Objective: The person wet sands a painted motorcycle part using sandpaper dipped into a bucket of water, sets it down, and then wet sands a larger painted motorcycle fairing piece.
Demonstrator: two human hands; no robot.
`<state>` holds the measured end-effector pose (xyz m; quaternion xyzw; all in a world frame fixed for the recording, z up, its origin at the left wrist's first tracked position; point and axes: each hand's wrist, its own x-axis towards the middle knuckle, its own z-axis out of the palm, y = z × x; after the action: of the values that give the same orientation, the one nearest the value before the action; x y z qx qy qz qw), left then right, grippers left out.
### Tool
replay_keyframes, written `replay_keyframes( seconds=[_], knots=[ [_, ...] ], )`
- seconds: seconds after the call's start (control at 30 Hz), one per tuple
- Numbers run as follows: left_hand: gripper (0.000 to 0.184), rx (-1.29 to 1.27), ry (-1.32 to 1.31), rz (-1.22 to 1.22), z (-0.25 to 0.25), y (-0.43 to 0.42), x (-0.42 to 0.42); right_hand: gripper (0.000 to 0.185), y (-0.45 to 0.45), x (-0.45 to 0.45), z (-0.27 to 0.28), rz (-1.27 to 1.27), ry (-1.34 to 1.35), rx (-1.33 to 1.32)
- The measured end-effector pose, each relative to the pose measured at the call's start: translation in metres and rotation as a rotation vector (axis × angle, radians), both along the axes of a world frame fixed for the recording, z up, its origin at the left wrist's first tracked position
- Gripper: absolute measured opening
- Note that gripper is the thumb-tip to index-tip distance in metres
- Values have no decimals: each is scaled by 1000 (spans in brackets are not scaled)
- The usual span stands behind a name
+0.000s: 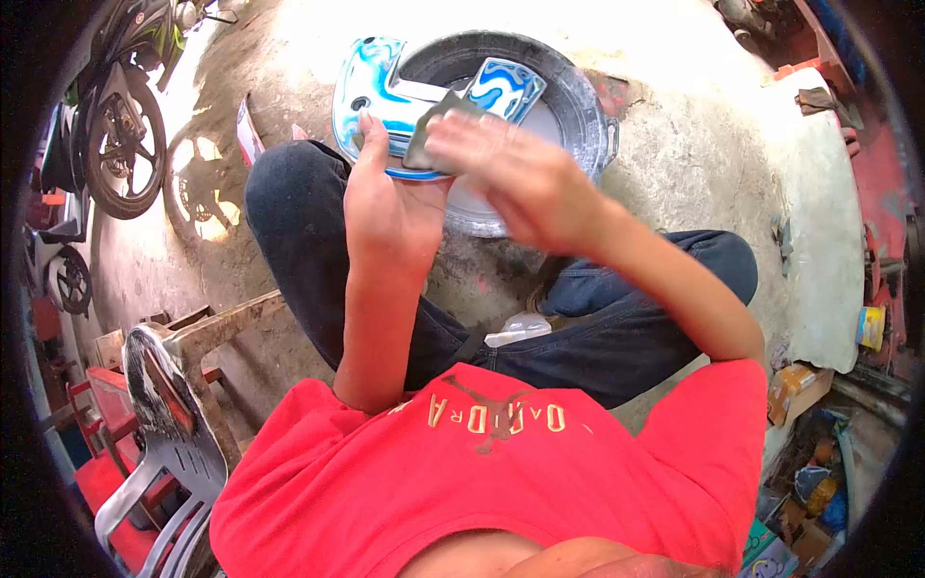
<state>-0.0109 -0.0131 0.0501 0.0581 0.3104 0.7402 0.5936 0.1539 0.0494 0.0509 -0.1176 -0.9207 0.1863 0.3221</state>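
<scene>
A glossy blue-and-white motorcycle body panel (368, 79), with a swirled pattern and a round hole, is held tilted over a dark round basin (590, 125). My left hand (393, 207) grips its near edge, thumb up along the side and the other fingers underneath, mostly hidden. A dark grey-green piece of sandpaper (420, 152) lies against the panel's surface under the fingers of my right hand (515, 178). That hand is smeared by motion, its fingers stretched across the sheet. Pale, cloudy water (474, 204) shows in the basin below.
My bent legs (299, 193) flank the basin on the concrete floor. A motorcycle wheel (125, 144) stands at upper left, a worn grey chair (173, 433) at lower left. A long pale panel (819, 231) and a cardboard box (798, 390) are at right. A whitish plastic piece (520, 329) lies between my legs.
</scene>
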Motion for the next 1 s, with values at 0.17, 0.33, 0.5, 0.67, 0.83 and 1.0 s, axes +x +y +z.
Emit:
replay_keyframes(
  seconds=[0.17, 0.33, 0.5, 0.67, 0.83, 1.0],
  knots=[
    [40, 32, -9, 0, 9, -2, 5, 38, 39, 7, -24, -241, 8, -81],
    [39, 98, 11, -38, 1, -2, -4, 40, -6, -1, 0, -55, 27, 0],
    [39, 22, 22, 16, 11, -1, 2, 38, 26, 8, -15, -277, 39, -37],
    [40, 81, 16, -15, 7, -3, -4, 44, -3, 3, 1, -34, 66, 2],
    [41, 53, -1, -16, 7, 1, -1, 37, 28, 13, -8, -314, -15, -44],
    [40, 91, -17, -51, 5, -2, -4, 38, 0, 10, 3, -83, 13, 25]
  ],
)
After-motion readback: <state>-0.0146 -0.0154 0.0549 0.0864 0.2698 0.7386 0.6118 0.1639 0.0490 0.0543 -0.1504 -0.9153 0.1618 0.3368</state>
